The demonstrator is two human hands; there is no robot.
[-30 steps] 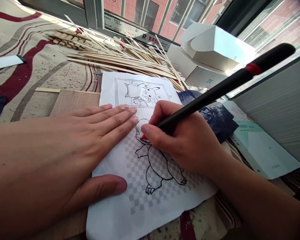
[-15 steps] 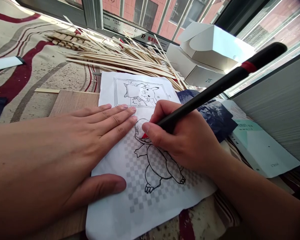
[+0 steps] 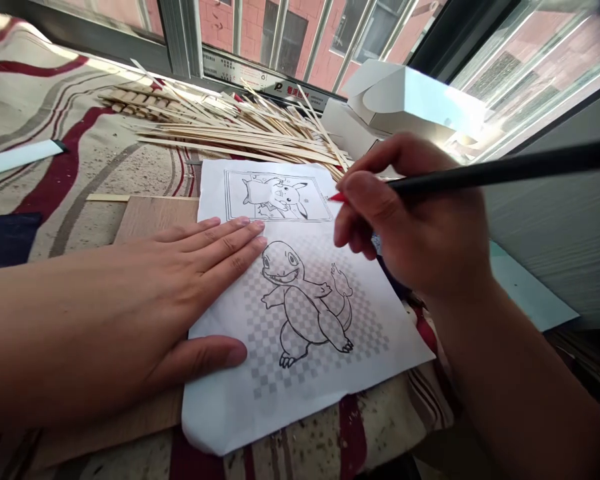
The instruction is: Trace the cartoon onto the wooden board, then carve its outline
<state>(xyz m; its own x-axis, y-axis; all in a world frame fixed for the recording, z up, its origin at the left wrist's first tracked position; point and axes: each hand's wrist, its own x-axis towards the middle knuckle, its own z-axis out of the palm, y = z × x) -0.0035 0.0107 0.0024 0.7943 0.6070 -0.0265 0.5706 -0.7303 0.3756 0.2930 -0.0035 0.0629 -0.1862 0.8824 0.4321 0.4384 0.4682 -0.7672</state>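
My left hand (image 3: 195, 267) lies flat on the left edge of a white paper sheet (image 3: 220, 353), holding nothing. The sheet bears a line drawing of Charmander (image 3: 300, 300) on a grey checkered pattern, with a framed Pikachu drawing (image 3: 277, 197) above it. My right hand (image 3: 405, 213) grips a black marker (image 3: 505, 172) with a red tip (image 3: 336, 197). That hand is raised above the sheet's upper right, and the tip is off the drawing.
A heap of thin wooden strips (image 3: 240, 127) lies beyond the sheet, next to a white cardboard box (image 3: 410, 97). The sheet rests partly on a wooden board (image 3: 150, 220), over a patterned cover (image 3: 65, 147). A pale green book (image 3: 525, 287) shows to the right, below a window.
My right hand has lifted off Charmander's head and moved up and right, uncovering the whole figure. The marker now lies nearly level. My left hand stays flat on the sheet.
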